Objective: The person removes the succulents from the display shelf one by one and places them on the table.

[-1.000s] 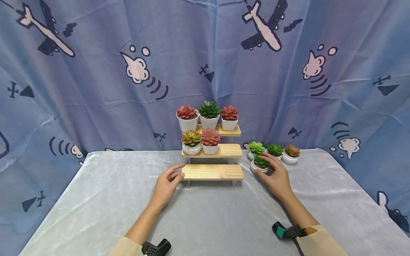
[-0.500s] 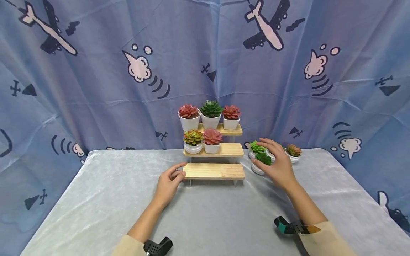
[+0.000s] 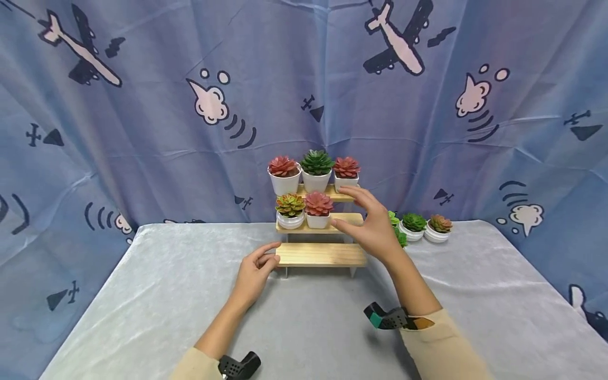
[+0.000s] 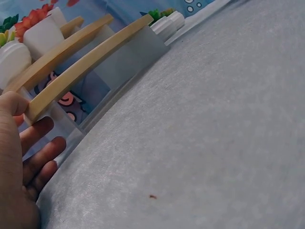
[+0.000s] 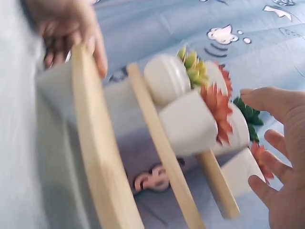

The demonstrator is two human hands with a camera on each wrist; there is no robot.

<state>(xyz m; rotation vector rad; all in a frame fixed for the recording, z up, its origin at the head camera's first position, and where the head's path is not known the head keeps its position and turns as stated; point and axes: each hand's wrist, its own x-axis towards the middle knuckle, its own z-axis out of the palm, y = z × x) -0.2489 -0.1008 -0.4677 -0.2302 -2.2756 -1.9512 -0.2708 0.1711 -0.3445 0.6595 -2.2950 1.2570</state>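
Observation:
A three-tier wooden plant stand [image 3: 320, 255] stands on the table. My left hand [image 3: 255, 273] pinches the left end of its lowest board between thumb and fingers. My right hand [image 3: 375, 227] hovers with spread fingers at the right of the middle tier, holding nothing, beside the pink succulent [image 3: 318, 203] in a square white pot. Left of that pot is a yellow-green succulent [image 3: 290, 206]. The top tier bears a red succulent [image 3: 283, 168], a dark green one [image 3: 316, 163] and another red one [image 3: 346, 168], whose pot my right fingers partly cover.
To the right of the stand are small potted succulents: a dark green one [image 3: 413, 222], an orange one [image 3: 439, 224] and bright green ones [image 3: 400, 236] partly hidden behind my right hand. A printed blue curtain [image 3: 166, 132] hangs behind the grey-white tablecloth [image 3: 190, 253].
My right hand has left the bright green succulent on the table and moved left to the middle tier, without a pot. My left hand stays at the lowest board.

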